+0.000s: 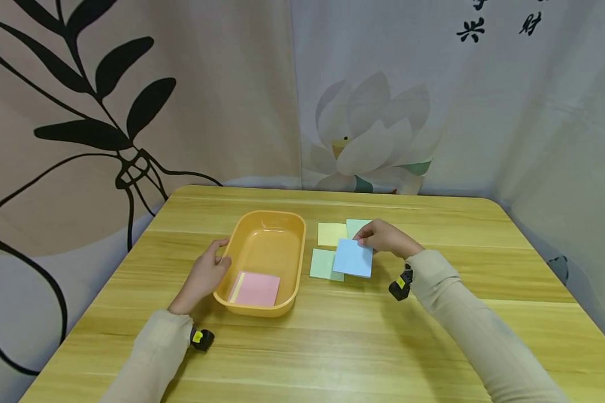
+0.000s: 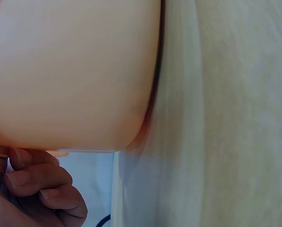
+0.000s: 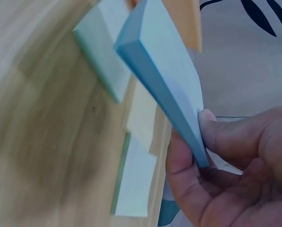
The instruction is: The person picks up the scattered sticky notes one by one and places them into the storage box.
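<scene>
My right hand [image 1: 390, 240] pinches a blue sticky-note pad [image 1: 353, 259] by one corner between thumb and fingers. The right wrist view shows this blue pad [image 3: 171, 75] tilted, its thick edge facing the camera, raised over the table. Below and around it lie a green pad [image 1: 324, 265], a yellow pad [image 1: 331, 233] and a second green pad [image 1: 355, 225], partly covered by the hand. My left hand [image 1: 205, 278] grips the left rim of an orange plastic tray [image 1: 267, 246]. A pink pad [image 1: 257, 290] with a pale yellow strip along its left side lies at the tray's near end.
The wooden table [image 1: 343, 352] has rounded far corners. Behind it hangs a printed curtain [image 1: 232, 101] with black leaves and a lotus flower. Each wrist wears a small black camera, one [image 1: 201, 339] at the left and another [image 1: 400, 284] at the right.
</scene>
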Action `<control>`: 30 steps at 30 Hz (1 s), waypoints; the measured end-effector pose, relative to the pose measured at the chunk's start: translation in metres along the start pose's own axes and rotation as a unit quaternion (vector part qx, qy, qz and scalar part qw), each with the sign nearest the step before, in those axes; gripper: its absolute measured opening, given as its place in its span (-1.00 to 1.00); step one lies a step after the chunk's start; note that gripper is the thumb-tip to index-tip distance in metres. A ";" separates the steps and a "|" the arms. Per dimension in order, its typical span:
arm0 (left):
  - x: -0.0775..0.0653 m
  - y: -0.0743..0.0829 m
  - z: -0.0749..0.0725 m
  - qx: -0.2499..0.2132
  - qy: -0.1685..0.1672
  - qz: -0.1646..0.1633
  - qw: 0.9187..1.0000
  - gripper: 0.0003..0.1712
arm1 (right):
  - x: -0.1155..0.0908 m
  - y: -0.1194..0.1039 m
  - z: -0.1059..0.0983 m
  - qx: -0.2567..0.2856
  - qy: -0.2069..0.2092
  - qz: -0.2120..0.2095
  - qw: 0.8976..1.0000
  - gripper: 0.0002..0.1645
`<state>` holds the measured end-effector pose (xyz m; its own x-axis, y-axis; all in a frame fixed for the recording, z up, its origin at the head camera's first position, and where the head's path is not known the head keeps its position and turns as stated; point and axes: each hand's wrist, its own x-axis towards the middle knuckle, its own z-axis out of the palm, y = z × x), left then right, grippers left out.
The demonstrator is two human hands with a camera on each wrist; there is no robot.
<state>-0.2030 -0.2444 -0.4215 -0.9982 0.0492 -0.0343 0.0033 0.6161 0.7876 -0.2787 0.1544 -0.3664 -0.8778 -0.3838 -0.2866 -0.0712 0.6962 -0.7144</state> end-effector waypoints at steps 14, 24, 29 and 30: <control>0.001 0.000 0.001 -0.006 0.004 -0.001 1.000 -0.40 | 0.005 -0.029 0.004 0.023 -0.003 -0.026 0.999 -0.71; 0.000 0.000 0.000 -0.011 0.001 0.004 1.000 -0.40 | 0.013 -0.045 0.007 0.023 -0.002 -0.041 0.999 -0.69; 0.001 -0.002 0.000 -0.013 -0.004 0.000 1.000 -0.40 | 0.017 -0.053 0.011 0.030 0.000 -0.047 0.998 -0.70; 0.001 -0.002 0.000 -0.014 -0.004 -0.001 1.000 -0.40 | 0.018 -0.055 0.012 0.031 -0.001 -0.048 0.998 -0.70</control>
<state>-0.2040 -0.2453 -0.4229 -0.9977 0.0544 -0.0401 0.0001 0.5945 0.8041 -0.2850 0.1017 -0.3398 -0.8675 -0.4480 -0.2160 -0.1257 0.6176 -0.7763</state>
